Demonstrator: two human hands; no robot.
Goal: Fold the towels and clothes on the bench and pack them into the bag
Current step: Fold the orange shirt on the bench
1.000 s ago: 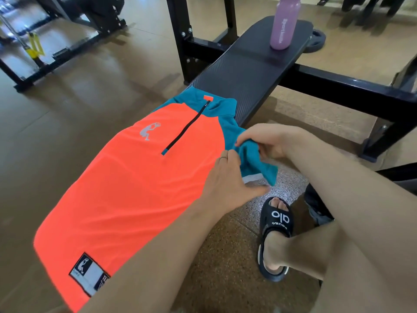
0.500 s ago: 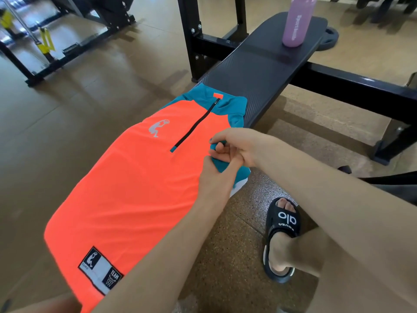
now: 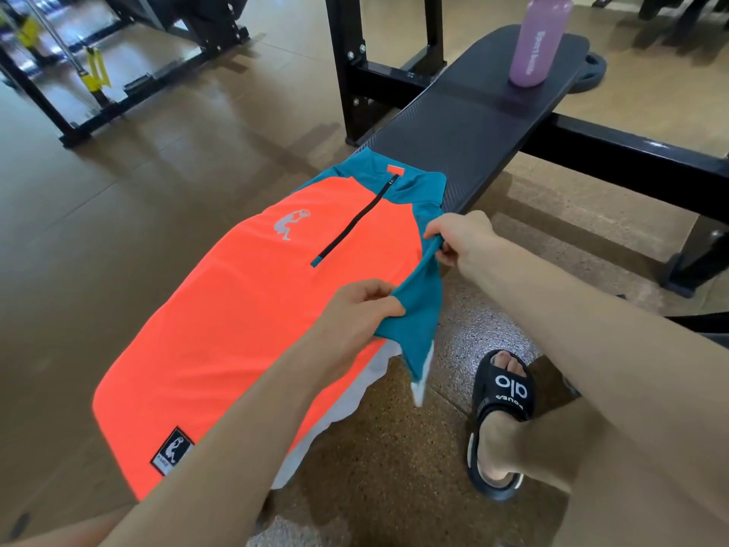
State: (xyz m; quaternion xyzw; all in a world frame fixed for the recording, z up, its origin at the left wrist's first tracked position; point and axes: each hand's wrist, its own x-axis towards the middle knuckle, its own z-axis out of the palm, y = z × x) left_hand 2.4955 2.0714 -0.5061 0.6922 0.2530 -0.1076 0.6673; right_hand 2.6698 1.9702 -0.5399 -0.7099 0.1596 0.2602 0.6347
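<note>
The orange shirt (image 3: 236, 309) is spread front-up along the near end of the black bench (image 3: 473, 124), over a white cloth (image 3: 355, 392) — likely a towel. Its teal sleeve (image 3: 418, 309) is held stretched off the bench edge: the upper edge is pinched by the right hand (image 3: 457, 238), the lower part is gripped by the left hand (image 3: 363, 309), presumably so it can be folded over the body. The fabric looks thin and smooth, zipped at the collar. A purple bottle (image 3: 538, 41) stands at the far end. No bag is seen.
</note>
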